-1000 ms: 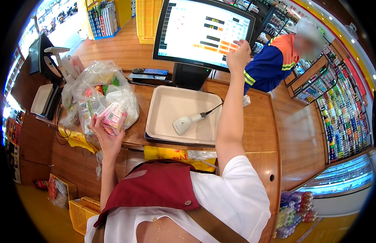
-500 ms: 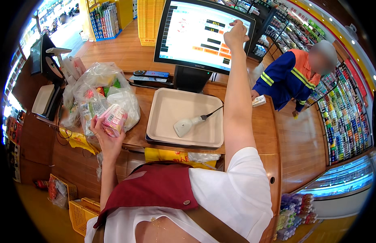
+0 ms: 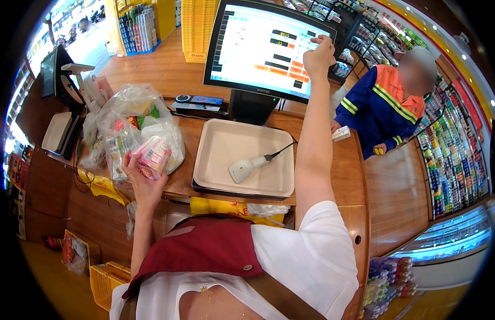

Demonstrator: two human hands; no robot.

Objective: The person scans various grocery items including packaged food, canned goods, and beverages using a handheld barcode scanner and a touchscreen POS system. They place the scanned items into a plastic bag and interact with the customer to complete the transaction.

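At centre-left a plastic bag (image 3: 161, 129) is crowding the pink package (image 3: 153, 153) clasped in the left hand (image 3: 146, 185), the right hand (image 3: 319, 57), fingers parted, is partly blocking the upper monitor (image 3: 245, 48), a tray (image 3: 220, 144) is bearing a barcode scanner (image 3: 244, 169) on the mid-frame desk (image 3: 341, 178), and shelves (image 3: 452, 154) are lining the right.

Left hand (image 3: 146, 184) curled; right hand (image 3: 319, 57) extended (arm (image 3: 314, 138) nearly straight).

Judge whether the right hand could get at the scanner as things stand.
Likely yes: the right hand, raised at the screen, looks empty, and the scanner lies uncovered in the tray, with nothing seen blocking it from above.
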